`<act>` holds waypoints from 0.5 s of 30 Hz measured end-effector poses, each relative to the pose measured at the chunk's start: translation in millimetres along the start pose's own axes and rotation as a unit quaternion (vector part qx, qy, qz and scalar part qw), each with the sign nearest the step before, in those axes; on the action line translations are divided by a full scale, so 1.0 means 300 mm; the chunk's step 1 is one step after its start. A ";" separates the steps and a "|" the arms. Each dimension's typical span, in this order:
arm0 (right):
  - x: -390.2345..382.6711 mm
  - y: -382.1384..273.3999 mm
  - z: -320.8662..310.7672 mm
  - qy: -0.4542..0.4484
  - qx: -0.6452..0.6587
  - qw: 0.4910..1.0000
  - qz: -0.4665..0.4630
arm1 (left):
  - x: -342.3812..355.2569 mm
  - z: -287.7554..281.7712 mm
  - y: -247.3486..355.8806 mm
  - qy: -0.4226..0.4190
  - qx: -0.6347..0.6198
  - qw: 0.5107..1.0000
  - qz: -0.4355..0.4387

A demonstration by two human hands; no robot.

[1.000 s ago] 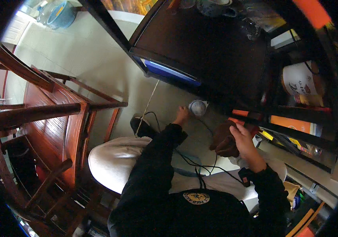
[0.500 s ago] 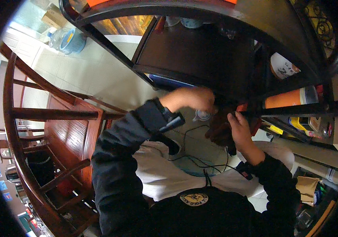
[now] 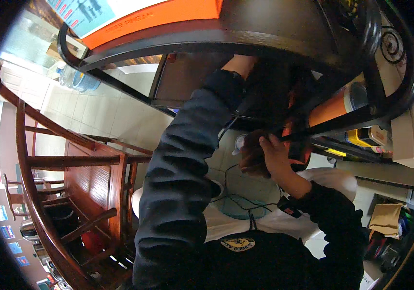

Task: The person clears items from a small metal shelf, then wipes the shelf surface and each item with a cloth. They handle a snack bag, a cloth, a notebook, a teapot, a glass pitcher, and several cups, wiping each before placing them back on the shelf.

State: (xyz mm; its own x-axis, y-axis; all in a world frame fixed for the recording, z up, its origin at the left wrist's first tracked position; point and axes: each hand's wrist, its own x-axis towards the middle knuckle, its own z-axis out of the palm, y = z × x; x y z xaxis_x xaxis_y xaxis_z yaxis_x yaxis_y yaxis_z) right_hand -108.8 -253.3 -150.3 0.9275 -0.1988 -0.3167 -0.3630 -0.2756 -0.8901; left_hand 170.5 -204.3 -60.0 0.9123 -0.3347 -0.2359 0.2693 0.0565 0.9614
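Here, my left hand (image 3: 240,65) reaches far forward, arm nearly straight, under the dark shelf (image 3: 274,29); its fingers are hidden, so I cannot tell their grip; my right hand (image 3: 278,160), arm bent, clasps a rounded, dull brown object (image 3: 253,157) near my right knee (image 3: 335,181).

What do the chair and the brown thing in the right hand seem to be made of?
Chair: probably varnished wood, reddish-brown, with glossy highlights and grain-like lines. Brown thing in the right hand: dull and lumpy; too dark and blurred to name its material.
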 end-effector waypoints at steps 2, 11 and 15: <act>-0.007 -0.022 0.010 0.011 0.045 0.999 0.007 | 0.012 0.003 -0.009 0.008 -0.012 1.000 -0.013; -0.046 -0.059 -0.005 0.004 0.061 0.998 -0.028 | -0.012 -0.027 0.010 0.026 -0.014 0.998 -0.047; -0.033 -0.027 0.003 0.034 0.053 0.998 0.021 | -0.054 -0.061 0.015 0.030 -0.010 0.998 -0.062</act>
State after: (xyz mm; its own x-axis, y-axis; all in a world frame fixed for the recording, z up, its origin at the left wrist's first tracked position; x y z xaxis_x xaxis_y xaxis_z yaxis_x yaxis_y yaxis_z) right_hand -114.9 -248.1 -140.2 0.9019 -0.2726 -0.3351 -0.3871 -0.1656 -0.9070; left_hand 162.6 -181.4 -54.4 0.8884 -0.2828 -0.3616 0.3867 0.0369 0.9214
